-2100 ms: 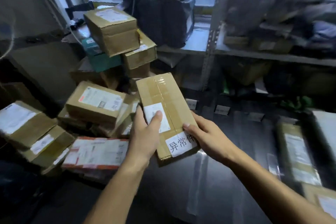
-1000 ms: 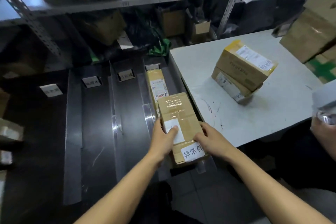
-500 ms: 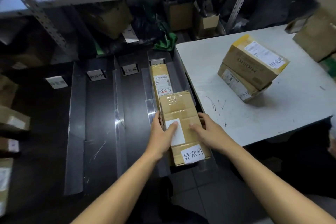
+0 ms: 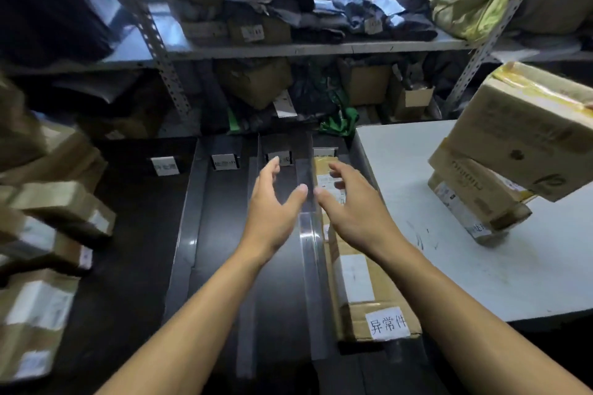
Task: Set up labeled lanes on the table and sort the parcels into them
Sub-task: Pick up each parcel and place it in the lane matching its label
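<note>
- Both forearms reach forward over the dark table (image 4: 128, 234), bare to the elbow, palms turned towards each other
- The left hand (image 4: 272, 212) hovers above the third lane, fingers loosely spread and slightly bent, thumb out to the right; it holds nothing
- The right hand (image 4: 349, 208) hovers above the rightmost lane, fingers relaxed and apart, thumb pointing left, also holding nothing
- The two thumbs are near each other, either side of a clear divider strip (image 4: 309, 266), which looks like glossy, see-through plastic running lengthwise
- The taped parcel (image 4: 369, 308) lies flat in the rightmost lane, partly under the right forearm: a long brown cardboard box, shiny tape along its top, a plain white sticker in the middle and a handwritten white label on its near end
- A second parcel (image 4: 325, 173) lies further up the same lane, yellowish with a printed label, just beyond the right hand's fingers
- Small white lane labels (image 4: 224, 161) stand at the far end of the lanes
- Stacked cardboard boxes (image 4: 475, 199) sit tilted on the white table (image 4: 433, 266) at right
</note>
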A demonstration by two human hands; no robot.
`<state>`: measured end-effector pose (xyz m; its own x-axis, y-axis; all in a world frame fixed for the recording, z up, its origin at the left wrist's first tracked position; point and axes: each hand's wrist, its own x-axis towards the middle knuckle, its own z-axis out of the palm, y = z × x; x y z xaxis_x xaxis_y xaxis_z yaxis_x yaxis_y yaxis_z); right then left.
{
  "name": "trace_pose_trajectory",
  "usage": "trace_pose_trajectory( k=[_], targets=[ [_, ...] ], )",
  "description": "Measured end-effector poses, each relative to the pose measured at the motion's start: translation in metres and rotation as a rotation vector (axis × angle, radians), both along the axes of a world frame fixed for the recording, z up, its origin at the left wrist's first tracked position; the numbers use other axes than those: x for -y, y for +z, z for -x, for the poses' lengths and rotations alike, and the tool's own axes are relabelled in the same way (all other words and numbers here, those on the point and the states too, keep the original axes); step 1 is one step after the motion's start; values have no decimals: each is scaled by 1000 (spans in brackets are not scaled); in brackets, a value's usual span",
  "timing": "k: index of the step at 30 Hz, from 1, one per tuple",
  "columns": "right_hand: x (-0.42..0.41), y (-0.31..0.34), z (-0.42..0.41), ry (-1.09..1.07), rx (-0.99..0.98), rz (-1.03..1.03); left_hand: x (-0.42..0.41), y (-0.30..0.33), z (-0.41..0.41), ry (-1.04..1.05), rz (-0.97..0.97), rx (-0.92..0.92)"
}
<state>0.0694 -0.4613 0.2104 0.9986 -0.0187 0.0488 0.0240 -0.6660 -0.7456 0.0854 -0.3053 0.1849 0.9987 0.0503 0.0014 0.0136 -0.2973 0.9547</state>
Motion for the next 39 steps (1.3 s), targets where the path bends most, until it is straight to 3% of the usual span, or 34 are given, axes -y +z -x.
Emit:
trace_pose_trajectory(
  k=[8,16,20,34,39],
  targets=[
    [-161,41,-25,336,95,-98,-151,41,17,285,-84,122],
    [-339,30,-7,677,31,-134,-318,28,85,671,-101,55],
    [-416,22,-10,734,-20,-121,-386,22,105,770,-71,21],
    [-533,-33,-80,702,-41,168,-479,-14,66,664,8,-101],
    [-552,-46,-85,687,-83,110,-487,-20,52,661,0,-122]
  ],
)
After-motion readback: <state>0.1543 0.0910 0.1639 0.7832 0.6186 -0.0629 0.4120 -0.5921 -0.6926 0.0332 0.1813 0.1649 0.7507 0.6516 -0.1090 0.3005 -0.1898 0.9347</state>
